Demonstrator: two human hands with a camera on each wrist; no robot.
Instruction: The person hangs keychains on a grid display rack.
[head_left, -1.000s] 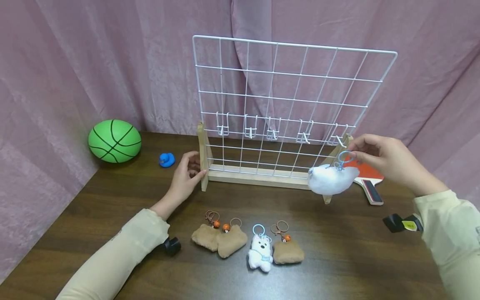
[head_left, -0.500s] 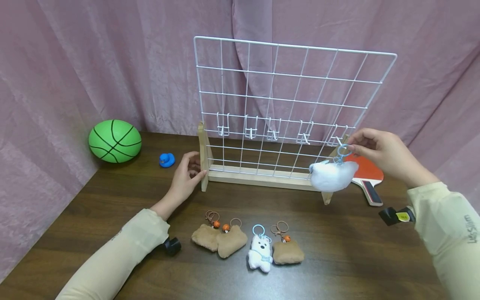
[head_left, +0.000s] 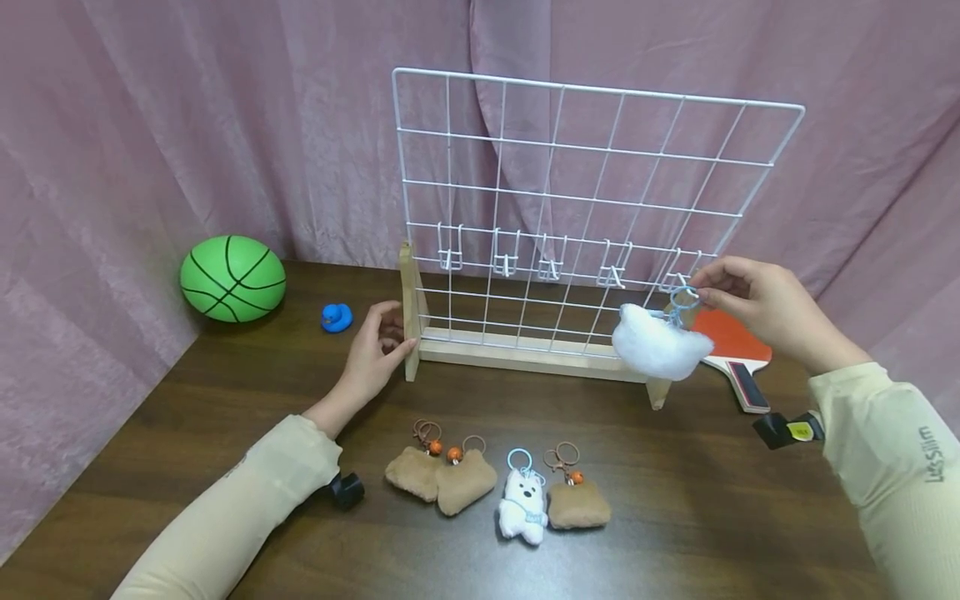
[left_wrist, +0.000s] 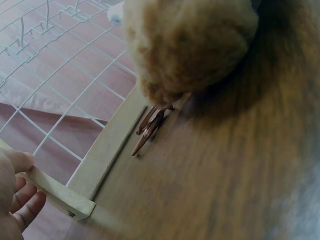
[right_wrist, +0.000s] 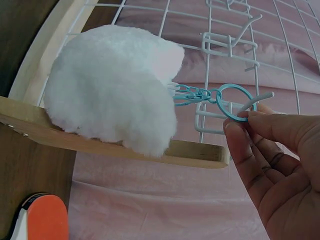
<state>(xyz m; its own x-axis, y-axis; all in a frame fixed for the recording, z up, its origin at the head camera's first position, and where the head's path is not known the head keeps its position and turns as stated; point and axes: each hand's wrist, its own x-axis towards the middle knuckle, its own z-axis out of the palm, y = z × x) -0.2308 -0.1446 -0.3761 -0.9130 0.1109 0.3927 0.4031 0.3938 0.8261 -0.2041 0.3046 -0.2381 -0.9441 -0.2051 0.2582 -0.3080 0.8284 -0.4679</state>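
My right hand (head_left: 761, 304) pinches the light blue ring (right_wrist: 218, 104) of a white plush keychain (head_left: 660, 343) between thumb and index finger. The plush hangs from the ring at the right end of a white wire grid rack (head_left: 600, 88). In the right wrist view, the tip of the rightmost hook (right_wrist: 266, 95) shows through the ring's opening. My left hand (head_left: 372, 354) grips the rack's left wooden post (head_left: 409, 312), its thumb at the front edge and its other fingers curled partly behind. Several more white hooks (head_left: 506, 265) line the grid with nothing on them.
On the table in front lie a white bear keychain (head_left: 522, 506) and brown plush keychains (head_left: 465, 483) with orange beads. A red paddle (head_left: 735, 337) lies behind the right post. A green ball (head_left: 232, 279) and blue rubber duck (head_left: 337, 317) sit at the left.
My right hand has moved up and slightly left, raising the white plush and bringing its ring to the rightmost hook. The plush has tilted. My left hand keeps its place on the post.
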